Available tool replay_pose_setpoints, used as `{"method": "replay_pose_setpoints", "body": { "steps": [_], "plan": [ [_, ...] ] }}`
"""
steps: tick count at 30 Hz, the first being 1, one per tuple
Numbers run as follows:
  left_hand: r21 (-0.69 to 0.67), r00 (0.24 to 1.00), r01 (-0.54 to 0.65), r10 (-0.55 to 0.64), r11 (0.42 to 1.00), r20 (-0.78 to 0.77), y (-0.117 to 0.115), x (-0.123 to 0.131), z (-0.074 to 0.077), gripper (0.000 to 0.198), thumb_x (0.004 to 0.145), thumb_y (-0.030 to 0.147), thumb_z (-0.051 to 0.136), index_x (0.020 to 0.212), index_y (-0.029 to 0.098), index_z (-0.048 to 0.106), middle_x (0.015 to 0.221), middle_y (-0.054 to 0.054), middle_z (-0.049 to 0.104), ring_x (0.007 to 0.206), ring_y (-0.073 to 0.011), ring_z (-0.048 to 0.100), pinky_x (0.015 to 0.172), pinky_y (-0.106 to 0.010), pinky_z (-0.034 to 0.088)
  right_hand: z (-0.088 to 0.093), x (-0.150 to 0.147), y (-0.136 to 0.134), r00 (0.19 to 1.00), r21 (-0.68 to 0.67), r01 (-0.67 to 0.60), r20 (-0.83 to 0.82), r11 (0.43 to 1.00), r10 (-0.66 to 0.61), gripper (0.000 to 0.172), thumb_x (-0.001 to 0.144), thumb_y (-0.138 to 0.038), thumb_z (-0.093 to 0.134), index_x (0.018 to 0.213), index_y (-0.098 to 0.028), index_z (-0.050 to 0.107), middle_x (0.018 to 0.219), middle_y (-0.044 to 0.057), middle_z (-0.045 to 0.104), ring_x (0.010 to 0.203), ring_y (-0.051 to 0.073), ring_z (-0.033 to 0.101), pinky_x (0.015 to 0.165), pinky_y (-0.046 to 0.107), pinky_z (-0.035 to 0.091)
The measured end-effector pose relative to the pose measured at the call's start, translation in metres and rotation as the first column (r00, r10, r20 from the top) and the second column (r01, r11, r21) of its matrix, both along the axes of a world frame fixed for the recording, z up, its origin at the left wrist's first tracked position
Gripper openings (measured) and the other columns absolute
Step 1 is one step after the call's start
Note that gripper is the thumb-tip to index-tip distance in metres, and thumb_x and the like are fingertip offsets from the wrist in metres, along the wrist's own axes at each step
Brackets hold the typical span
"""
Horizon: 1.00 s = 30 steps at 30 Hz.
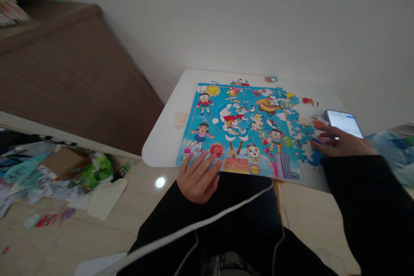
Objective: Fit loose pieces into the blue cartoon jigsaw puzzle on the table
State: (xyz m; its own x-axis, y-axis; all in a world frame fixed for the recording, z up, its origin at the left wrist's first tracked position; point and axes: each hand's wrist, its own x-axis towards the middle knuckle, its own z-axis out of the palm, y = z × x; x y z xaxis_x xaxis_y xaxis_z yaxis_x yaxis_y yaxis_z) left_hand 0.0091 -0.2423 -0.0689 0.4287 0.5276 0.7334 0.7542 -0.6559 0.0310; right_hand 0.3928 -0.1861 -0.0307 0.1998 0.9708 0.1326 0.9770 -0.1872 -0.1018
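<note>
A blue cartoon jigsaw puzzle [255, 133] lies on the white table, with its picture largely laid out. At the lower left edge of the puzzle, my left hand [200, 177] rests with its fingers stretched over the board. To the right, my right hand [343, 141] reaches in among loose puzzle pieces [302, 127]; thumb and forefinger are apart and touch or hover just over the pieces. Whether a piece lies under those fingertips I cannot make out. Several loose pieces overlap the puzzle's right side.
Beside my right hand a phone [344, 121] lies with its screen lit. More puzzle pieces [241, 82] sit along the back, and a plain wooden-backed piece [180, 119] is at left. A white cable [207, 224] crosses my lap. A brown cabinet [64, 77] stands left, near floor clutter [61, 172].
</note>
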Motion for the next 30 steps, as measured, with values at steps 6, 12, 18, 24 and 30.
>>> {"method": "replay_pose_setpoints", "body": {
  "steps": [6,12,18,24,30],
  "plan": [
    [-0.024,0.989,-0.136,0.134,0.990,-0.068,0.011,-0.031,-0.005,0.056,0.076,0.025,0.061,0.130,0.015,0.047,0.116,-0.013,0.062,0.107,-0.0256,0.058,0.095,-0.038,0.043,0.014,0.000,0.000,0.978,0.086,0.089,-0.194,0.992,-0.071,0.040,0.068,-0.047,0.059,0.102,-0.027,0.064,0.085,0.001,0.069,0.081,0.023,0.067,0.071,0.034,0.049],
    [-0.049,0.994,-0.111,0.111,0.993,-0.020,0.018,-0.041,-0.014,0.052,0.076,0.027,0.063,0.123,0.009,0.051,0.111,-0.016,0.063,0.103,-0.0260,0.060,0.088,-0.035,0.050,0.040,-0.034,0.007,0.915,0.258,0.213,-0.390,0.942,-0.100,0.033,0.067,-0.040,0.068,0.096,-0.024,0.069,0.079,0.004,0.071,0.078,0.022,0.068,0.078,0.035,0.050],
    [-0.083,0.987,-0.153,0.149,0.985,-0.053,0.019,-0.040,-0.005,0.039,0.078,0.030,0.060,0.112,0.012,0.057,0.105,-0.012,0.066,0.096,-0.0235,0.063,0.095,-0.040,0.043,0.078,-0.123,0.024,0.526,0.342,-0.208,-0.751,0.916,0.400,0.028,0.060,-0.031,0.075,0.083,-0.015,0.068,0.078,0.006,0.071,0.069,0.016,0.067,0.068,0.030,0.056],
    [-0.138,0.984,-0.176,0.171,0.975,-0.049,0.022,-0.035,0.001,0.029,0.082,0.030,0.056,0.104,0.010,0.058,0.100,-0.012,0.066,0.091,-0.0225,0.063,0.091,-0.039,0.042,0.046,-0.228,0.058,0.202,0.156,-0.721,-0.885,0.676,0.420,0.022,0.066,-0.014,0.068,0.087,-0.010,0.066,0.081,0.007,0.072,0.073,0.014,0.068,0.067,0.026,0.056],
    [-0.146,0.979,-0.205,0.206,0.968,-0.012,0.021,-0.028,0.003,0.031,0.084,0.030,0.052,0.104,0.007,0.058,0.098,-0.013,0.066,0.089,-0.0234,0.062,0.087,-0.039,0.042,0.016,-0.249,0.075,0.470,0.152,-0.714,-0.621,0.684,0.628,0.024,0.073,-0.014,0.062,0.097,-0.015,0.069,0.087,0.005,0.072,0.081,0.015,0.067,0.077,0.029,0.051]
  ]
}}
